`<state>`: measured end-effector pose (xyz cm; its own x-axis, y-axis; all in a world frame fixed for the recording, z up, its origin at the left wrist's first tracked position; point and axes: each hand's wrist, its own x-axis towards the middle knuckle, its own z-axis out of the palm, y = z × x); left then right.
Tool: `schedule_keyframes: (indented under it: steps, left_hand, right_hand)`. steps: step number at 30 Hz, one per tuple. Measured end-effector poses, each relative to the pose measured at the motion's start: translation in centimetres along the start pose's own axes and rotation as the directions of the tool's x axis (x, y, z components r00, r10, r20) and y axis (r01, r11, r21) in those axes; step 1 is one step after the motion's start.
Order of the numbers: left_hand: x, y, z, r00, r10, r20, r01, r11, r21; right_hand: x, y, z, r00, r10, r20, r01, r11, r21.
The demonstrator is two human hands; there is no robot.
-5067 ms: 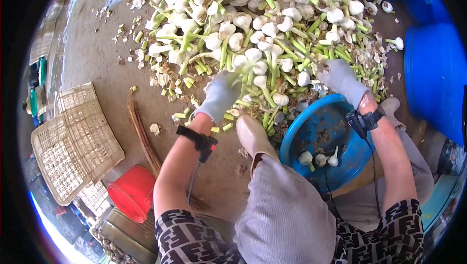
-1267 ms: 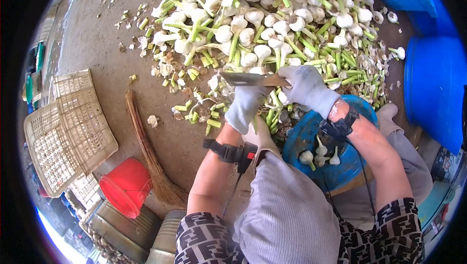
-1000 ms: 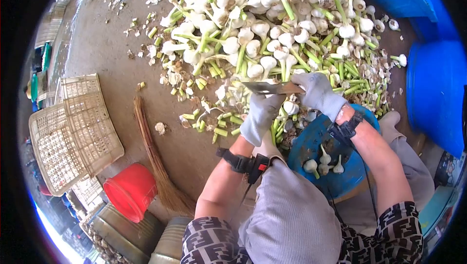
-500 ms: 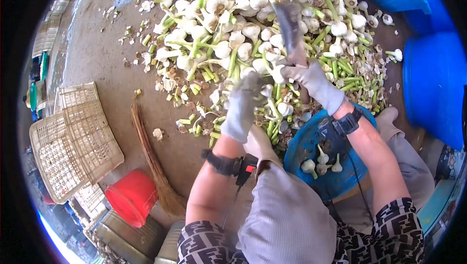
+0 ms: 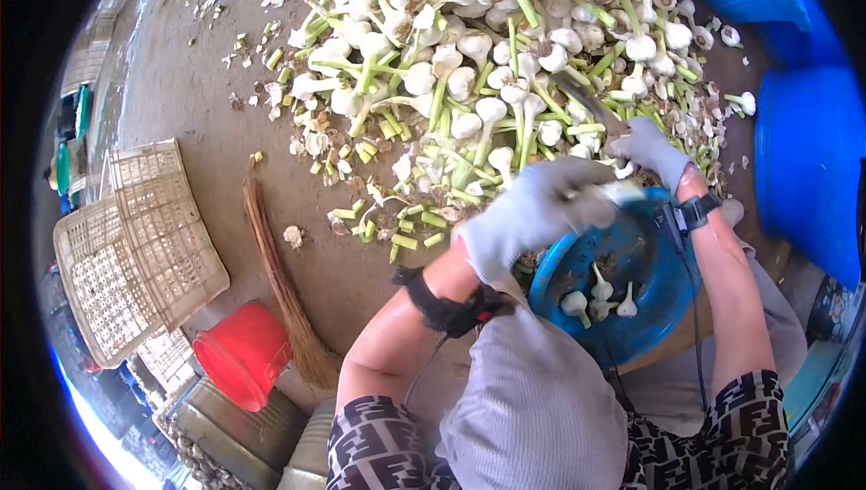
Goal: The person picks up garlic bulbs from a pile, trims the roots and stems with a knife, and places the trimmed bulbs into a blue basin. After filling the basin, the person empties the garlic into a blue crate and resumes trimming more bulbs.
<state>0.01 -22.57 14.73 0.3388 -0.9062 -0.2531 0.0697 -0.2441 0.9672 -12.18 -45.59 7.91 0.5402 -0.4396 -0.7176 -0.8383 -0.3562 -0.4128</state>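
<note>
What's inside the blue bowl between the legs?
A few garlic bulbs and dark dirt lie in the blue bowl. The left hand covers some of its far side, hiding what's there.

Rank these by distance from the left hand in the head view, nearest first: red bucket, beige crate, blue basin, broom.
1. Blue basin: just below the left hand, rightward.
2. Broom: on the floor, left.
3. Red bucket: left of the broom.
4. Beige crate: farthest left.

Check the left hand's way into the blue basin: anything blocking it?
Nothing visible blocks it: in view, the left hand overlaps the rim of the blue basin. The right hand, holding a knife, is off to the right; a few garlic bulbs lie inside.
</note>
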Motion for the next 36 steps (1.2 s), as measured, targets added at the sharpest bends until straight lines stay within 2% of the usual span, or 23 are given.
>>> schedule_keyframes:
  steps: [1, 2, 3, 4, 5, 6, 9, 10, 11, 12, 13, 15, 17, 19, 20, 21, 23, 26, 27, 29, 32, 35, 36]
  left_hand:
    - [0.0, 1.8, 0.2, 0.986, 0.155, 0.06, -0.164, 0.971, 0.177]
    - [0.9, 0.3, -0.5, 0.971, 0.169, -0.171, -0.096, 0.924, 0.37]
    - [2.0, -1.2, -2.5, 0.925, 0.059, -0.376, 0.092, 0.924, 0.372]
    - [2.9, -3.4, -4.6, 0.807, 0.25, -0.536, 0.154, 0.786, 0.599]
    - [3.6, -5.3, -6.2, 0.732, 0.209, -0.648, 0.424, 0.604, 0.674]
    - [4.2, -6.9, -7.9, 0.748, -0.07, -0.66, 0.582, 0.548, 0.601]
    - [5.2, -9.7, -9.5, 0.826, -0.219, -0.52, 0.551, 0.507, 0.662]
    - [5.4, -10.4, -9.9, 0.812, -0.207, -0.546, 0.543, 0.611, 0.576]
    - [5.4, -11.7, -10.6, 0.801, -0.235, -0.55, 0.494, 0.778, 0.387]
    - [4.3, -9.7, -10.4, 0.799, -0.352, -0.487, 0.439, 0.895, 0.073]
    - [2.8, -7.6, -9.9, 0.808, -0.442, -0.389, 0.365, 0.895, -0.258]
    - [0.5, -7.7, -8.7, 0.9, -0.309, -0.308, 0.216, 0.929, -0.301]
    - [-0.7, -9.4, -6.7, 0.956, -0.154, -0.251, 0.052, 0.927, -0.371]
    - [-0.4, -9.0, -4.9, 0.956, -0.136, -0.26, 0.051, 0.95, -0.308]
    - [-0.1, -8.6, -4.6, 0.948, -0.191, -0.256, 0.123, 0.958, -0.258]
    - [0.1, -7.6, -4.6, 0.959, -0.242, -0.148, 0.186, 0.931, -0.314]
    - [0.5, -9.3, -3.2, 0.938, -0.187, -0.293, 0.146, 0.977, -0.155]
    - [0.2, -8.5, -2.6, 0.907, -0.235, -0.348, 0.197, 0.97, -0.142]
    - [0.1, -8.8, -2.8, 0.926, -0.212, -0.312, 0.205, 0.977, -0.057]
    - [-0.2, -10.6, -2.6, 0.932, 0.079, -0.353, -0.014, 0.983, 0.183]
    - [0.1, -16.0, -2.4, 0.879, 0.428, -0.21, -0.182, 0.709, 0.681]
    - [-0.2, -12.6, -2.5, 0.965, 0.055, -0.256, 0.037, 0.939, 0.341]
    - [-0.4, -11.6, -2.4, 0.967, 0.019, -0.253, 0.054, 0.959, 0.277]
  right_hand:
    - [-0.1, 0.0, -0.3, 0.999, 0.017, -0.028, -0.016, 0.999, 0.051]
    - [0.8, 1.2, -0.4, 1.0, -0.014, 0.006, 0.013, 0.992, 0.126]
    - [0.5, 0.6, -0.7, 1.0, 0.01, -0.01, -0.008, 0.988, 0.157]
    - [-0.4, -0.1, -1.0, 0.999, 0.038, -0.023, -0.033, 0.982, 0.188]
    - [-1.0, -0.6, -0.9, 0.997, 0.07, -0.029, -0.062, 0.974, 0.218]
    - [-0.8, -0.8, -0.4, 0.993, 0.103, -0.049, -0.09, 0.972, 0.217]
    - [-0.4, -4.2, 0.8, 0.997, 0.07, -0.038, -0.071, 0.997, -0.029]
    - [-0.1, -5.0, 1.1, 0.999, 0.011, -0.053, -0.012, 0.999, -0.032]
    - [0.1, -5.4, 1.7, 0.997, -0.043, -0.066, 0.041, 0.999, -0.032]
    - [0.8, -5.3, 2.3, 0.999, -0.017, -0.038, 0.021, 0.994, 0.105]
    - [1.2, -5.6, 2.4, 0.999, -0.023, -0.042, 0.029, 0.99, 0.137]
    - [1.7, -6.7, 2.8, 0.998, -0.038, -0.047, 0.046, 0.98, 0.195]
    - [0.9, -8.7, 3.6, 0.999, -0.036, -0.003, 0.036, 0.991, 0.129]
    - [0.6, -9.6, 5.1, 0.996, -0.082, 0.027, 0.082, 0.997, -0.001]
    - [0.4, -9.9, 6.0, 0.97, -0.236, 0.053, 0.242, 0.941, -0.238]
    - [-1.7, -11.2, 5.9, 0.979, -0.184, 0.084, 0.201, 0.932, -0.303]
    - [-1.4, -9.3, 7.2, 0.962, -0.272, -0.004, 0.26, 0.926, -0.272]
    - [-3.8, -10.0, 6.1, 0.939, -0.343, -0.002, 0.319, 0.876, -0.362]
    - [-4.7, -10.3, 5.9, 0.925, -0.38, -0.003, 0.352, 0.86, -0.369]
    - [-5.9, -11.2, 5.6, 0.885, -0.465, -0.001, 0.429, 0.817, -0.387]
    - [-6.0, -11.6, 6.0, 0.832, -0.553, 0.042, 0.509, 0.732, -0.453]
    - [-5.5, -11.2, 6.0, 0.824, -0.564, 0.052, 0.518, 0.713, -0.473]
    - [-5.2, -10.9, 5.8, 0.828, -0.557, 0.06, 0.513, 0.71, -0.482]
